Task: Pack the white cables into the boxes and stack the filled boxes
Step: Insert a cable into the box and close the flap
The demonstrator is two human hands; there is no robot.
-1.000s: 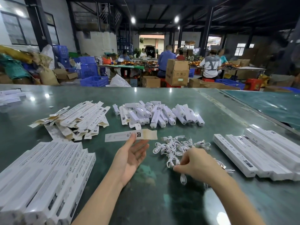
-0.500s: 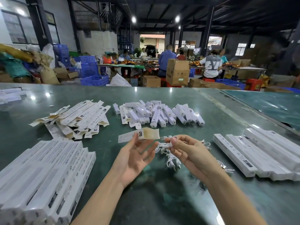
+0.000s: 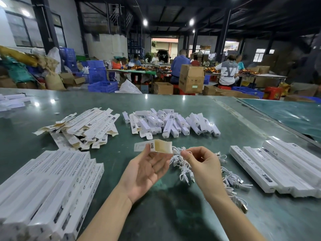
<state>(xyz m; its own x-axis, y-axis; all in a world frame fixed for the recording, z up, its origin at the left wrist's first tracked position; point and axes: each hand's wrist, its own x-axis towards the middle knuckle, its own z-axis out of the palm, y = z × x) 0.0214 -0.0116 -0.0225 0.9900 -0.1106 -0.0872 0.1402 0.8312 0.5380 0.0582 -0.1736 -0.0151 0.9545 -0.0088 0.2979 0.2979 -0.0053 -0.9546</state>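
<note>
Loading one cable into one box, that's the step I read here. Head view, only view I have.

My left hand (image 3: pixel 147 168) sits palm up over the near middle of the green table (image 3: pixel 173 105), thumb and fingers pinching a small white box (image 3: pixel 153 146) with its open brown-lined end turned right. My right hand (image 3: pixel 203 162) is just right of it, fingers curled, pinching the end of a white cable (image 3: pixel 177 150) right at the box mouth. Can't tell whether the tip is inside yet.

The rest of the cable pile (image 3: pixel 231 180) trails on the table under and to the right of the right hand, partly hidden by the wrist.

Far left: flat unfolded cartons (image 3: pixel 83 126). Far middle: heap of small white boxes (image 3: pixel 172 123); filled or not, can't tell. Near left: rows of long printed boxes (image 3: pixel 52 185). Right: more long boxes (image 3: pixel 278 166). Workers and cardboard cartons are beyond the table.

Task looks far from done, many cables loose. Next move, my guess: feed the coiled cable fully into the open end while the left hand keeps the mouth square, then close the flap. Risk: a neighbouring cable snagging and lifting with it.
</note>
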